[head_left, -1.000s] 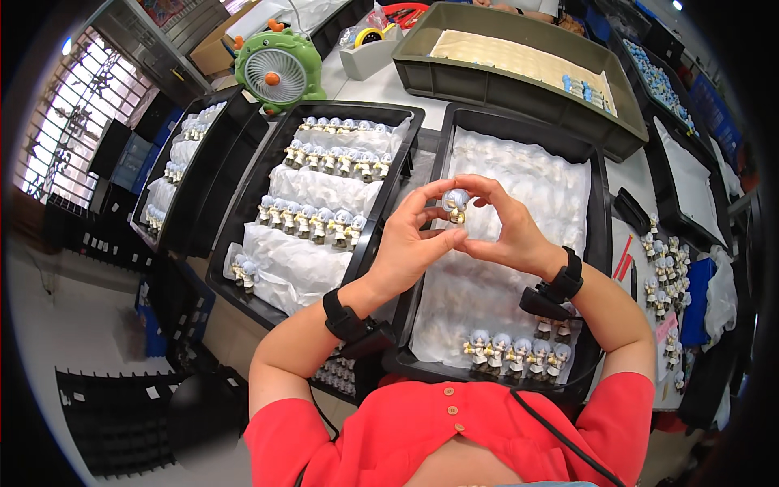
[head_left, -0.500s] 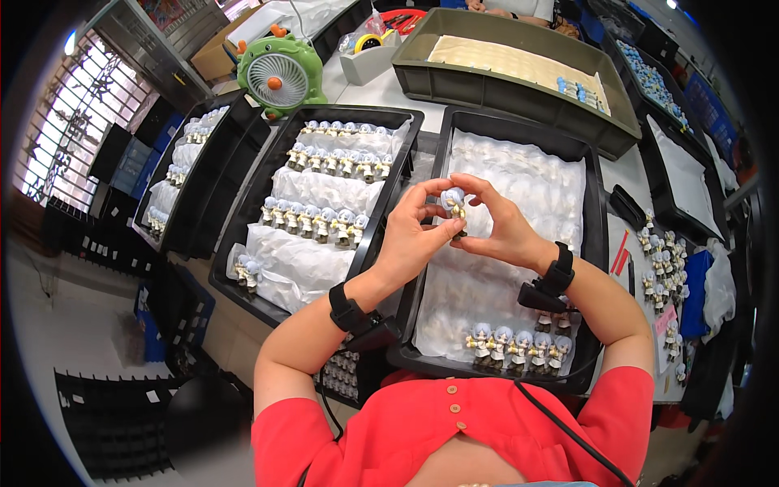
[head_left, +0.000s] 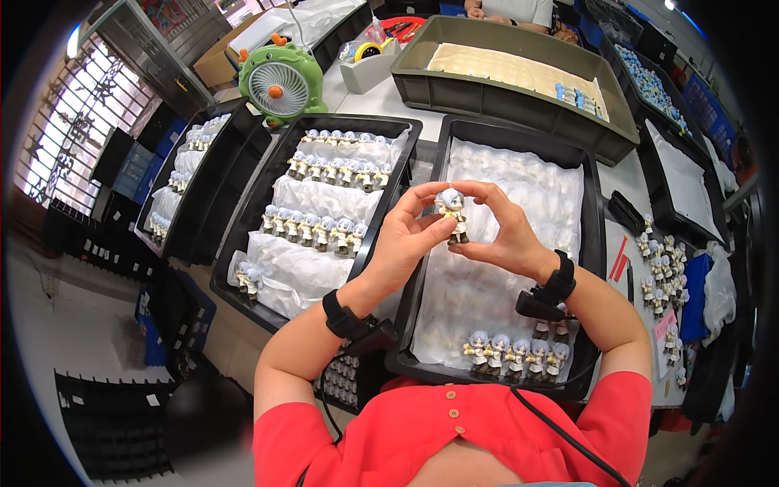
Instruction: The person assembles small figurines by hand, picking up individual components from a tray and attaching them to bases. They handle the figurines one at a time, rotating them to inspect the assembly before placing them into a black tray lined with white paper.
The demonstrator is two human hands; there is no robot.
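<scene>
A small figurine (head_left: 452, 213) with pale blue hair, a white and yellow outfit and dark feet stands upright between my hands. My left hand (head_left: 407, 234) pinches its side with thumb and fingers. My right hand (head_left: 511, 231) curves around the other side, index finger at the head and thumb by the feet. Both hands hover over a black tray (head_left: 596, 243) lined with white sheeting. Along that tray's near end lies a row of similar figurines (head_left: 519, 354). To the left, a second black tray (head_left: 365, 253) carries several rows of figurines (head_left: 312, 226) between white sheets.
A green fan (head_left: 280, 85) stands behind the left tray. At the back is a large olive bin (head_left: 519, 93). Loose figurines (head_left: 664, 268) cluster at the right beside red sticks (head_left: 621, 261). A third tray (head_left: 213, 191) leans at far left. Another person (head_left: 519, 11) sits beyond the bin.
The figurine has turned in my fingers, so its front and legs show more fully. My hands have stayed in nearly the same place.
</scene>
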